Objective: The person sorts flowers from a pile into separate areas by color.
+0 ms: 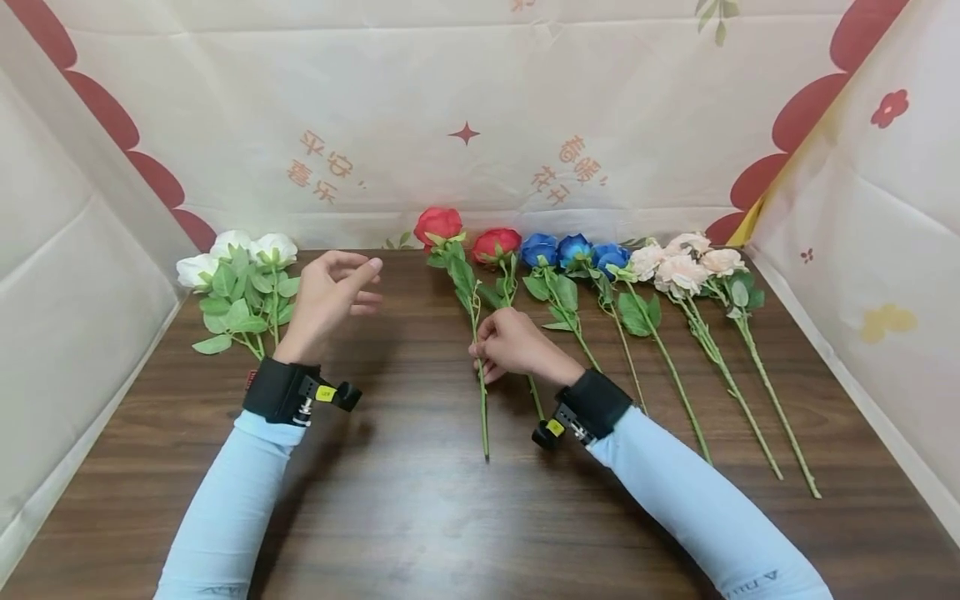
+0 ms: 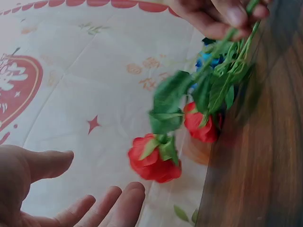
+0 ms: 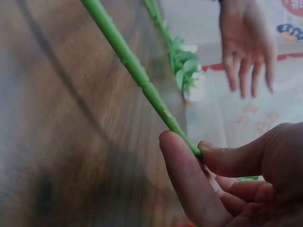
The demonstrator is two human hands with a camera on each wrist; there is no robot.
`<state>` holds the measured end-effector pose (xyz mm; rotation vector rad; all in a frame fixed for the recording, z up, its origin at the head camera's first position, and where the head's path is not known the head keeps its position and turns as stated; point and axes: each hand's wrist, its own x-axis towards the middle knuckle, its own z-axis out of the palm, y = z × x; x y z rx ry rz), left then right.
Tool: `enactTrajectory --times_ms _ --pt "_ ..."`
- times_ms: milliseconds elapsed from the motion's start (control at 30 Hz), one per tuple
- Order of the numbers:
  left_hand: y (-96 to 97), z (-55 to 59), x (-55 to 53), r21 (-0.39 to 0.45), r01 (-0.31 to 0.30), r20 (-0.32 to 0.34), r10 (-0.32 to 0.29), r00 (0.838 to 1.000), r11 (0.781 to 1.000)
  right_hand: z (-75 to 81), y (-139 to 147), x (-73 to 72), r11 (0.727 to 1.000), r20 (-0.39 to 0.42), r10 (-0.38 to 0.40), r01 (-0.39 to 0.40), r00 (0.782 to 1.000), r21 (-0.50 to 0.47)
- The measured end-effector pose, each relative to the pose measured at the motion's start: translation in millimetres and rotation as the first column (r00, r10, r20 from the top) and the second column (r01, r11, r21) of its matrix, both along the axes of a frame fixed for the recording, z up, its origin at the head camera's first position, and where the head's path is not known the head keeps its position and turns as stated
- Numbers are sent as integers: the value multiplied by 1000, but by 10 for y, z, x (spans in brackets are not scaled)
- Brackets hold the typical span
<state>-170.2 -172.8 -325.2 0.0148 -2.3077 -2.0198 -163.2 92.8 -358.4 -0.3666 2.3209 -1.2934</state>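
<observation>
In the head view my right hand [image 1: 513, 342] pinches the green stem of a red rose [image 1: 438, 225] between thumb and fingers. The right wrist view shows the stem [image 3: 128, 56] held at the fingertips and raised off the table. A second red rose [image 1: 497, 243] lies just right of it, its stem partly hidden behind my right hand. My left hand [image 1: 330, 296] is in the air with fingers relaxed and holds nothing. It is nearest to the white roses [image 1: 238, 250] at the left, whose lower stems are hidden behind the left wrist.
Blue roses [image 1: 574, 250] lie right of the red ones, followed by pale pink flowers [image 1: 681, 271], stems toward the front. The brown wooden table [image 1: 420, 517] is bounded by printed cloth [image 1: 390, 92] at the back and both sides.
</observation>
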Motion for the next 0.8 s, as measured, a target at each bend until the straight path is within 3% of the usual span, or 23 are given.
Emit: enactTrajectory --times_ms 300,800 --pt "-120 15 -36 -31 -47 -19 46 999 998 -28 -71 -241 987 9 -11 9 1000 158" --pt "-161 36 -31 -43 -55 -18 54 998 998 -64 -134 -246 969 -3 -26 26 1000 245"
